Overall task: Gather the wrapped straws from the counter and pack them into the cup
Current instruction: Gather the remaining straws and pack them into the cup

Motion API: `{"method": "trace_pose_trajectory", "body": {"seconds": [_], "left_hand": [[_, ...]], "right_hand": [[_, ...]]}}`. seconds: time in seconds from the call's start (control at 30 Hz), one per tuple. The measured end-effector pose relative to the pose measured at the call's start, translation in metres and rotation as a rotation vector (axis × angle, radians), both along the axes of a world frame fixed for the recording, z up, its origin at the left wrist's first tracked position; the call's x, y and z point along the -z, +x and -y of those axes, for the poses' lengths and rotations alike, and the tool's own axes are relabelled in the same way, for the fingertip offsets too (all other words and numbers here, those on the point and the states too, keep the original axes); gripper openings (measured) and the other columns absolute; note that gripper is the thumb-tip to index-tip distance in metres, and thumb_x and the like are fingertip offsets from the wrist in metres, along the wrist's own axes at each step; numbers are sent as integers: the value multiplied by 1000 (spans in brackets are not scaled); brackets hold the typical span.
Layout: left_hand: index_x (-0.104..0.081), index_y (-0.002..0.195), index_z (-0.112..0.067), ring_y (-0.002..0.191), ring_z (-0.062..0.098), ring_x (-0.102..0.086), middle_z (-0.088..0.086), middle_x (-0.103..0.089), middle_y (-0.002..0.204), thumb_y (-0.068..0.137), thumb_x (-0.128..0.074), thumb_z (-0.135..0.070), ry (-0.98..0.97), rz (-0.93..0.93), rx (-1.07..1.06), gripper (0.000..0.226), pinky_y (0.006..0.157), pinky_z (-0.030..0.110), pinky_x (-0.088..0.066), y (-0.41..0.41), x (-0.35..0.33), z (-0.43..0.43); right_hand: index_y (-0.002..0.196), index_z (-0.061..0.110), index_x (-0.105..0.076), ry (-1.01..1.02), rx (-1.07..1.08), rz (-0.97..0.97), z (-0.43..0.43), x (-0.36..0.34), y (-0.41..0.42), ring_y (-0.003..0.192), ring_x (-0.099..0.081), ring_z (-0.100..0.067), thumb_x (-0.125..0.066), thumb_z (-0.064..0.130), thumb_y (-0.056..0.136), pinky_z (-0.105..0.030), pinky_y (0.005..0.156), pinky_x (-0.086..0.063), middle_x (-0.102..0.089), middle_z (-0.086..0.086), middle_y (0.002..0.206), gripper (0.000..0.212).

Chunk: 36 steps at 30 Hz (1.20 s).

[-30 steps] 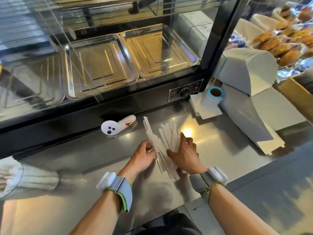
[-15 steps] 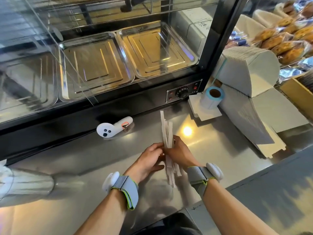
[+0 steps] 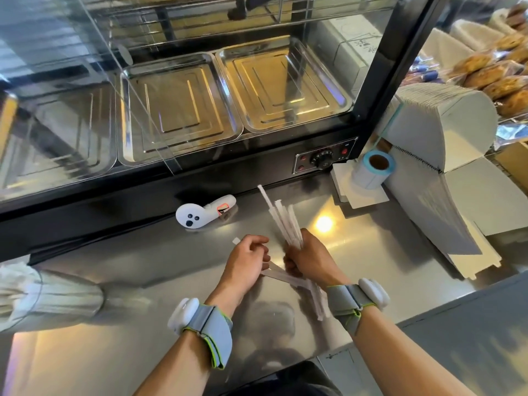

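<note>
A bundle of white paper-wrapped straws [image 3: 283, 218] stands nearly upright above the steel counter [image 3: 357, 252], gripped around its middle by my right hand [image 3: 310, 258]. Its lower ends stick out below that wrist. My left hand [image 3: 247, 262] is closed on one or two loose wrapped straws [image 3: 281, 277] that cross low towards the bundle, a tip showing beyond the knuckles. A clear plastic cup [image 3: 48, 295] lies on its side at the far left of the counter, with several wrapped straws inside it.
A white handheld controller [image 3: 204, 214] lies on the counter behind my hands, against the black base of a glass display case [image 3: 200, 178] with steel trays. To the right stand a blue-cored label roll [image 3: 374, 170] and stacks of folded white cartons [image 3: 437, 178].
The straws that lay fanned on the counter have been gathered into one bundle and lifted upright in my right hand. My left hand has drawn back to the left with a loose straw.
</note>
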<state>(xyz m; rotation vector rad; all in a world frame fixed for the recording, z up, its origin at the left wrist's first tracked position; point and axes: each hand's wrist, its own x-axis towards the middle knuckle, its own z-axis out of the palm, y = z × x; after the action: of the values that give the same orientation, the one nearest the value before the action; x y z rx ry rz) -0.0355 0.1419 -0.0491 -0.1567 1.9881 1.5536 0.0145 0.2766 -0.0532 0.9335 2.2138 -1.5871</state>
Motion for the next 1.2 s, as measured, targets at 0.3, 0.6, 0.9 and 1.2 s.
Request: {"method": "trace_pose_trajectory", "body": {"seconds": [0.3,0.6,0.9,1.2], "left_hand": [[-56,92,-13,72,22,-58,8,-57,81,89,-34,1,-31,26,-242,27,72,42,-55,6,0,36],[-56,97,-12,67,21,-60,8,-60,81,88,-37,-1,-48,17,-310,23,63,32,-51,11,4,67],[-54,83,-21,63,21,-61,9,-59,80,88,-38,1,-55,-25,-377,28,49,24,-50,13,2,92],[-56,86,-19,63,21,-63,13,-60,84,86,-38,0,-9,-9,-415,27,42,20,-49,21,0,99]], "right_hand": [[122,15,-48,583,-508,109,40,-1,2,94,-65,-36,-70,36,85,-40,79,-53,-50,-11,114,48],[120,7,-53,874,-628,195,53,3,-5,104,-67,-31,-55,15,97,-35,79,-50,-62,-11,118,25],[101,10,-60,553,-417,-13,34,-12,-15,91,-66,-32,-57,32,91,-32,70,-46,-70,-10,97,25],[63,4,-64,-78,1,-371,21,-36,-16,56,-64,-28,-62,30,95,-36,56,-54,-65,-2,57,41]]}}
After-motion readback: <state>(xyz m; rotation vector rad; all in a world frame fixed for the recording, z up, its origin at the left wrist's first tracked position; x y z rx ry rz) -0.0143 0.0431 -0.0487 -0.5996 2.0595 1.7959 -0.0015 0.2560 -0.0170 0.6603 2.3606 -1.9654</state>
